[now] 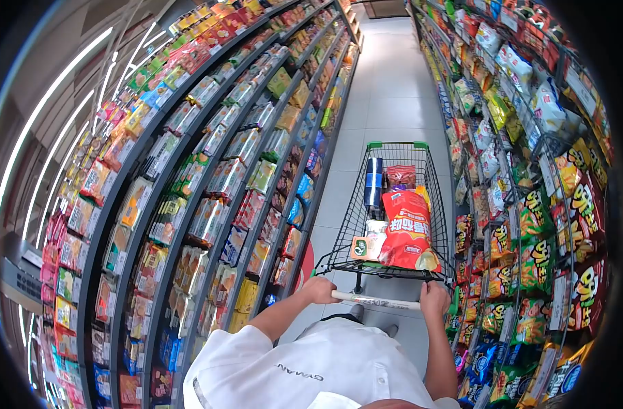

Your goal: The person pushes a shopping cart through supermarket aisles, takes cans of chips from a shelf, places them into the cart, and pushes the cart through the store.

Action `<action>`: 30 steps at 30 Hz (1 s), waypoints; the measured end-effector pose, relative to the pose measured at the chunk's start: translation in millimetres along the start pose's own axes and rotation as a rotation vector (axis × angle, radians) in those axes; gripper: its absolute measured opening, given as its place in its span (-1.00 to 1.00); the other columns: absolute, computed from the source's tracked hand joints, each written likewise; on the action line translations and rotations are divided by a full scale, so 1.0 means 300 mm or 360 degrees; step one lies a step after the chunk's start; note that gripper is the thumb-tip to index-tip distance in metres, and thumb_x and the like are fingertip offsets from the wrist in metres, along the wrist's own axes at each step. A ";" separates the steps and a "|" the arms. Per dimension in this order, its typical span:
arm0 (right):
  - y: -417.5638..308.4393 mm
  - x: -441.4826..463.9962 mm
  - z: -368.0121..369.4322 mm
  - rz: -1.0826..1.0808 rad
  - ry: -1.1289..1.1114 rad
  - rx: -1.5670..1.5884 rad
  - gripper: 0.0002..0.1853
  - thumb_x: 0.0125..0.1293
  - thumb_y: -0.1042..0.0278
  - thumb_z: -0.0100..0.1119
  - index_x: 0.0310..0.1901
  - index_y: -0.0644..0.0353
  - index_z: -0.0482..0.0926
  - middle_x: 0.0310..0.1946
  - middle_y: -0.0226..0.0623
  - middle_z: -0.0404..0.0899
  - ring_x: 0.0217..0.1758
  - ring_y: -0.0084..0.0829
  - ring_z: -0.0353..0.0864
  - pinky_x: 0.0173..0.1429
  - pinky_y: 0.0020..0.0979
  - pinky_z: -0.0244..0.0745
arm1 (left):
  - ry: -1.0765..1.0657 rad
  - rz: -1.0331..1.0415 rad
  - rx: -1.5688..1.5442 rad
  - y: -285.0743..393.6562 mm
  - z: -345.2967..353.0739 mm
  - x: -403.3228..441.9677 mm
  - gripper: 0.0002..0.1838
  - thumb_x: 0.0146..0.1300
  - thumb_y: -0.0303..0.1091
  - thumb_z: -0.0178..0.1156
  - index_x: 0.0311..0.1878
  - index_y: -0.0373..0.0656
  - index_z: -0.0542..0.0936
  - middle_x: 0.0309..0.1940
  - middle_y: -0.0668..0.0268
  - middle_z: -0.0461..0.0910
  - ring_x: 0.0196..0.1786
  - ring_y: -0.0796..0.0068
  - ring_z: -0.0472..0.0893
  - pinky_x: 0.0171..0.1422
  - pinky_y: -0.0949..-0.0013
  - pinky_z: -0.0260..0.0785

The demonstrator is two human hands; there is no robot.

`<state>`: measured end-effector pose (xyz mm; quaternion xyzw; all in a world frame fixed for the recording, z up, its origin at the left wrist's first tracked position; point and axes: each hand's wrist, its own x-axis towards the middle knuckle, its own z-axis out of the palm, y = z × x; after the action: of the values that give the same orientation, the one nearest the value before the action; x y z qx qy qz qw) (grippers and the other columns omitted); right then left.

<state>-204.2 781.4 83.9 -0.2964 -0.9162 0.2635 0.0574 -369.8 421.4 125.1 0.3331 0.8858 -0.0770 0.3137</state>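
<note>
Both of my hands are on the pale handlebar (376,300) of a black wire shopping cart (352,235) with green corners. My left hand (319,290) is closed around the bar's left end. At the right end, my right hand (435,300) grips it too. Inside the cart lies a large red snack bag (405,228) with white lettering. Beside it are a dark blue can-shaped container (373,183), a smaller dark red packet (401,176) and a small box with a green and orange front (360,247). A yellow package is partly hidden behind the red bag.
Tall shelves (209,157) of packaged snacks line the left side. On the right, wire racks (509,204) hold bagged chips close to the cart. A tiled floor aisle (393,88) runs ahead between them. My shoes show just below the handlebar.
</note>
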 end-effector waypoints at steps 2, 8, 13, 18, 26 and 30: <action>0.001 0.008 0.003 0.0010 0.0007 -0.0001 -0.71 0.42 0.07 0.25 -0.23 0.15 0.72 -0.27 -0.08 0.75 -0.18 0.04 0.75 -0.05 0.04 0.59 | 0.0025 0.0011 -0.0005 -0.004 0.007 0.013 -0.42 0.22 0.40 0.26 -0.18 0.05 0.83 -0.27 0.13 0.79 -0.12 0.00 0.76 0.03 -0.03 0.61; -0.015 0.051 0.019 -0.0025 0.0085 -0.0032 -0.70 0.41 0.07 0.25 -0.28 0.15 0.71 -0.30 -0.09 0.75 -0.24 0.07 0.74 -0.09 0.05 0.59 | 0.0108 0.0050 -0.0023 -0.040 -0.016 0.051 -0.42 0.21 0.40 0.25 -0.24 0.04 0.82 -0.33 0.13 0.77 -0.16 0.00 0.76 -0.02 -0.04 0.60; -0.046 0.089 0.027 -0.0030 0.0110 0.0003 -0.71 0.41 0.08 0.26 -0.30 0.14 0.71 -0.35 -0.12 0.75 -0.25 0.06 0.74 -0.14 0.06 0.58 | 0.0120 0.0051 -0.0018 -0.071 -0.063 0.090 -0.43 0.18 0.40 0.26 -0.26 0.05 0.81 -0.34 0.13 0.77 -0.17 0.00 0.76 -0.04 -0.04 0.60; -0.079 0.136 0.040 -0.0030 0.0093 -0.0087 -0.70 0.42 0.08 0.27 -0.32 0.14 0.70 -0.36 -0.12 0.75 -0.27 0.05 0.74 -0.18 0.05 0.58 | 0.0217 0.0093 -0.0041 -0.121 -0.091 0.133 -0.45 0.16 0.36 0.30 -0.29 0.02 0.80 -0.38 0.13 0.76 -0.21 -0.02 0.75 -0.11 -0.04 0.59; -0.183 0.233 0.080 -0.0017 0.0110 -0.0175 -0.63 0.46 0.02 0.23 -0.36 0.15 0.69 -0.41 -0.13 0.75 -0.27 0.05 0.75 -0.20 0.05 0.58 | 0.0298 0.0161 -0.0024 -0.260 -0.165 0.262 -0.45 0.12 0.36 0.30 -0.34 0.02 0.80 -0.39 0.12 0.76 -0.22 -0.04 0.76 -0.10 -0.06 0.61; -0.227 0.306 0.132 0.0058 0.0103 -0.0205 -0.63 0.45 0.00 0.23 -0.35 0.15 0.70 -0.40 -0.11 0.75 -0.26 0.06 0.75 -0.17 0.07 0.58 | 0.0340 0.0206 -0.0036 -0.346 -0.226 0.342 -0.44 0.10 0.37 0.31 -0.37 0.01 0.80 -0.41 0.12 0.75 -0.24 -0.04 0.76 -0.11 -0.05 0.62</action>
<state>-324.7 769.6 80.6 -0.3244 -0.9234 0.1952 0.0630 -529.9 420.8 108.9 0.3922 0.8917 -0.0106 0.2257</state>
